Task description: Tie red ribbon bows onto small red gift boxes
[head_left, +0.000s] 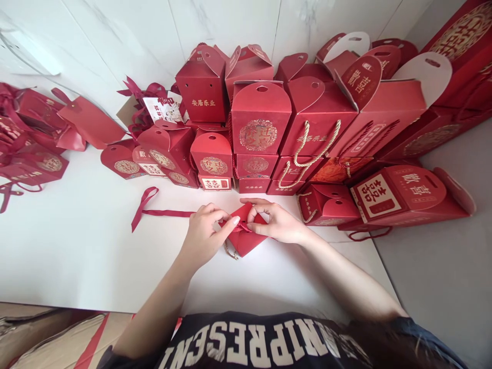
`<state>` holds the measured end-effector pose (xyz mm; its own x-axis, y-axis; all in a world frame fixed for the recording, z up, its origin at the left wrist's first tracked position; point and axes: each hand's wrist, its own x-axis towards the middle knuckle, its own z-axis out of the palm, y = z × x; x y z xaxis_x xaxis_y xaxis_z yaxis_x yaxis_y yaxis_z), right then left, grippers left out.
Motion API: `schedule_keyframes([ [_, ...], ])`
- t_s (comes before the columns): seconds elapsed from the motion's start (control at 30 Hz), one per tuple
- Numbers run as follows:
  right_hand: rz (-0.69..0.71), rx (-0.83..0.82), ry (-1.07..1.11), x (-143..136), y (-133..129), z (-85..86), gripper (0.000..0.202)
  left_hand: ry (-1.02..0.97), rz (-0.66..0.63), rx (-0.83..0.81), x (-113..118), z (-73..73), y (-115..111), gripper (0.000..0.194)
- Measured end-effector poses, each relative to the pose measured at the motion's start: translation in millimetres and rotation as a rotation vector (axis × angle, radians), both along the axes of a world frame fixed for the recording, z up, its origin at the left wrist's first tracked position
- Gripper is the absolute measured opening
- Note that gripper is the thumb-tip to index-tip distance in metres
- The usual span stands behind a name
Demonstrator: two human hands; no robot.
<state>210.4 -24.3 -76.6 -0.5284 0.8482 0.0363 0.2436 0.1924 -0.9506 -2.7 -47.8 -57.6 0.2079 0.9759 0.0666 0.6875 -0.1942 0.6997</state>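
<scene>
1. Head view, hands: the left hand pinches red ribbon between thumb and finger, and the right hand appears to do the same from the opposite side. Neither looks released, though the exact grip under the right fingertips is partly hidden.
2. Head view, place: the small red box rests on the white tabletop between the two hands, in front of the person's middle, with the ribbon gathered across its top.
3. Head view, relation: the box lies to the right of the left fingertips and to the left of the right ones, about equally near to both. It is turned askew, one corner toward the person; no clear long axis shows. A gold cord sticks out by its near left side.
4. Head view, edges and room: a ribbon tail runs leftward from behind the left hand; whether it joins the gathered part is hidden. Stacked red boxes stand just beyond, limiting reach forward; a corded box sits farther right. The surface spreads widest to the left and toward the person.
</scene>
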Motion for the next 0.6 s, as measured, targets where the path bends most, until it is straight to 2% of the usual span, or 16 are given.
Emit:
schedule_keyframes([
  [0.1,0.011,0.014,0.003,1,0,0.7,0.008,-0.031,-0.058,0.023,-1,-1.5,1,0.015],
  [0.23,-0.007,-0.032,-0.003,3,1,3.7,0.009,-0.072,-0.137,0.104,-7,-4.0,1,0.011],
  [0.43,-0.022,-0.137,0.040,6,3,6.6,0.011,0.055,-0.283,0.323,-18,-6.6,-1,0.008],
  [0.6,-0.087,-0.216,0.037,8,5,6.1,0.012,0.136,-0.381,0.444,-26,-6.9,-1,0.007],
])
